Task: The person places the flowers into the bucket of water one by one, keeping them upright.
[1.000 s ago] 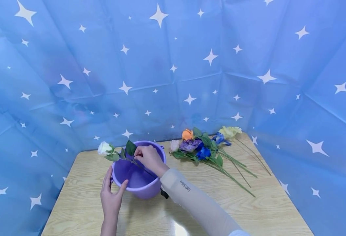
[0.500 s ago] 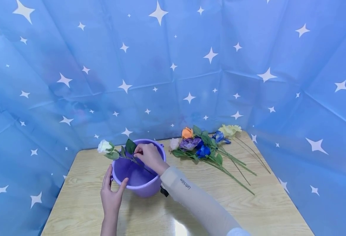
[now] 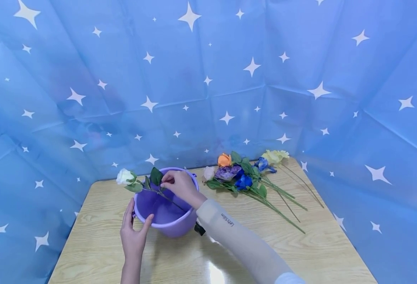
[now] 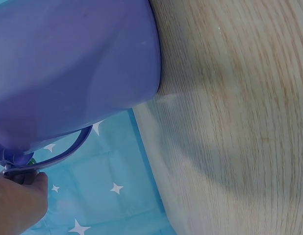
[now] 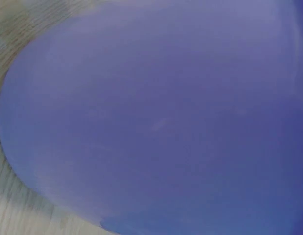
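A purple bucket (image 3: 174,230) stands on the table, its opening facing up. My left hand (image 3: 133,234) holds its left front side, thumb at the rim and fingers along the outside near the handle (image 4: 73,149). Over the opening, my right hand (image 3: 181,188) pinches the stem of a white artificial rose (image 3: 124,177). The bloom leans out past the left rim, while the stem slants down into the bucket toward the right. Green leaves (image 3: 156,176) stick up beside my right fingertips. The bucket's wall fills most of the right wrist view, and the right hand is not visible there.
Several artificial flowers lie to the right: an orange rose (image 3: 224,160), a pale pink one (image 3: 209,172), a purple bloom (image 3: 227,172), blue ones (image 3: 244,182) and a pale yellow one (image 3: 275,156). Their stems point toward the table's (image 3: 98,236) right edge. A starry blue cloth (image 3: 194,98) hangs behind.
The view shifts slightly. My hands, the white rose and the bucket keep nearly the same positions; the right forearm shifts only a little.
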A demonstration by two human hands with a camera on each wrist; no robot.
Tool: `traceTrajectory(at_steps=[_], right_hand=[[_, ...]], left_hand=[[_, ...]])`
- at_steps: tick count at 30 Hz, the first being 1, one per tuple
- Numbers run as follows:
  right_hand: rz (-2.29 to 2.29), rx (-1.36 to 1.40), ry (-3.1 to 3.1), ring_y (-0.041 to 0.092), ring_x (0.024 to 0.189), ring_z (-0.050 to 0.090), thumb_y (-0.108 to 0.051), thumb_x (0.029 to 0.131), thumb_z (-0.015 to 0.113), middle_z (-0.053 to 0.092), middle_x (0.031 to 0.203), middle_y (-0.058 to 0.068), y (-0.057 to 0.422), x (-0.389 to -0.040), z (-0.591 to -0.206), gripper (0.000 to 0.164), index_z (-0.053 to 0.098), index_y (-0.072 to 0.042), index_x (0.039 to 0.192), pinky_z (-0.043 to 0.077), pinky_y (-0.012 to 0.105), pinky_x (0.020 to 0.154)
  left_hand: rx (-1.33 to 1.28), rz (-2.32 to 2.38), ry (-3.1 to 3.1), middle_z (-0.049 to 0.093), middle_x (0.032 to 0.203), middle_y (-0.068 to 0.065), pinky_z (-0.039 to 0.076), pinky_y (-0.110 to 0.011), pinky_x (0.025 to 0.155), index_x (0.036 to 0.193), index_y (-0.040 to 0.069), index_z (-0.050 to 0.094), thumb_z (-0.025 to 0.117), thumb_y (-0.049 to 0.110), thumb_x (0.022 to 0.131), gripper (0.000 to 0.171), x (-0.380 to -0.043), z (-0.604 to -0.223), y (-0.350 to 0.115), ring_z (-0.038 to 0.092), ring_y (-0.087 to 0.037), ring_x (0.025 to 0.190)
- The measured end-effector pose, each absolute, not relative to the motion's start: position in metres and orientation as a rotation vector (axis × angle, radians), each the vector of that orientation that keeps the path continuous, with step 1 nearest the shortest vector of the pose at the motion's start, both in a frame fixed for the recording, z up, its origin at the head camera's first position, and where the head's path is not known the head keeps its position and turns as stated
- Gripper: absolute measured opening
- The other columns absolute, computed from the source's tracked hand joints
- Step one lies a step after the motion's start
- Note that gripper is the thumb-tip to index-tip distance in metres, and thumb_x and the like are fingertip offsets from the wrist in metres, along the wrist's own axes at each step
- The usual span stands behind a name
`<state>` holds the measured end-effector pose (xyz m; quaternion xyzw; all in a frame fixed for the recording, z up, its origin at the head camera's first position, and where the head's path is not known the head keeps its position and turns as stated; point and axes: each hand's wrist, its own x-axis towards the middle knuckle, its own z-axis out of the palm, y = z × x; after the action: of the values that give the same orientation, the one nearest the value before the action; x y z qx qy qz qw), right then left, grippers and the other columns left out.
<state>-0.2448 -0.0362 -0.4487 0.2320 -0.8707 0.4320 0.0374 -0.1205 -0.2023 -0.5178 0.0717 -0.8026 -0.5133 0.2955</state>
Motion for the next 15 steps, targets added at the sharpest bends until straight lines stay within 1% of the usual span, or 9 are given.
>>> traceTrajectory(at_steps=[3,4,7,10,11,15], right_hand=[[1.382,0.716,-2.659,0.008,0.083,0.072,-0.019,0.090,0.074,0.077,0.094,0.000,-0.033,-0.244,-0.445,0.010,0.075,-0.013,0.097,0.057,0.014,0.073],[1.391,0.717,-2.652,0.008,0.083,0.071,-0.019,0.090,0.074,0.077,0.094,0.000,-0.032,-0.244,-0.444,0.010,0.074,-0.013,0.097,0.057,0.015,0.078],[1.425,0.726,-2.631,0.010,0.085,0.072,-0.018,0.091,0.074,0.077,0.095,0.001,-0.028,-0.245,-0.442,0.012,0.074,-0.011,0.099,0.059,0.019,0.081],[1.430,0.729,-2.601,0.011,0.086,0.073,-0.018,0.090,0.074,0.078,0.096,0.002,-0.023,-0.246,-0.439,0.014,0.075,-0.009,0.100,0.058,0.018,0.082],[1.433,0.729,-2.595,0.013,0.087,0.073,-0.018,0.090,0.074,0.078,0.096,0.003,-0.021,-0.246,-0.438,0.015,0.075,-0.008,0.101,0.059,0.017,0.079],[1.442,0.705,-2.577,0.015,0.088,0.074,-0.020,0.090,0.074,0.078,0.098,0.004,-0.013,-0.248,-0.434,0.018,0.075,-0.007,0.103,0.058,0.015,0.077]], left_hand=[[0.195,-1.367,-2.141,0.048,0.153,-0.014,0.030,0.002,0.106,0.148,0.013,0.048,0.084,0.008,0.078,0.078,-0.120,-0.517,-0.203,0.049,-0.034,0.136],[0.198,-1.365,-2.146,0.047,0.153,-0.014,0.030,0.002,0.106,0.148,0.013,0.048,0.083,0.009,0.079,0.078,-0.119,-0.517,-0.203,0.049,-0.034,0.136],[0.204,-1.358,-2.159,0.047,0.154,-0.013,0.029,0.002,0.106,0.149,0.013,0.047,0.083,0.012,0.080,0.077,-0.119,-0.517,-0.203,0.048,-0.035,0.138],[0.208,-1.356,-2.163,0.046,0.154,-0.014,0.029,0.002,0.106,0.149,0.013,0.047,0.083,0.013,0.081,0.077,-0.119,-0.516,-0.202,0.047,-0.036,0.138],[0.208,-1.358,-2.161,0.046,0.154,-0.014,0.029,0.002,0.106,0.149,0.013,0.047,0.083,0.013,0.081,0.077,-0.119,-0.516,-0.202,0.047,-0.036,0.138],[0.199,-1.362,-2.152,0.047,0.154,-0.014,0.030,0.002,0.106,0.148,0.011,0.048,0.082,0.012,0.081,0.076,-0.119,-0.517,-0.203,0.048,-0.037,0.137]])
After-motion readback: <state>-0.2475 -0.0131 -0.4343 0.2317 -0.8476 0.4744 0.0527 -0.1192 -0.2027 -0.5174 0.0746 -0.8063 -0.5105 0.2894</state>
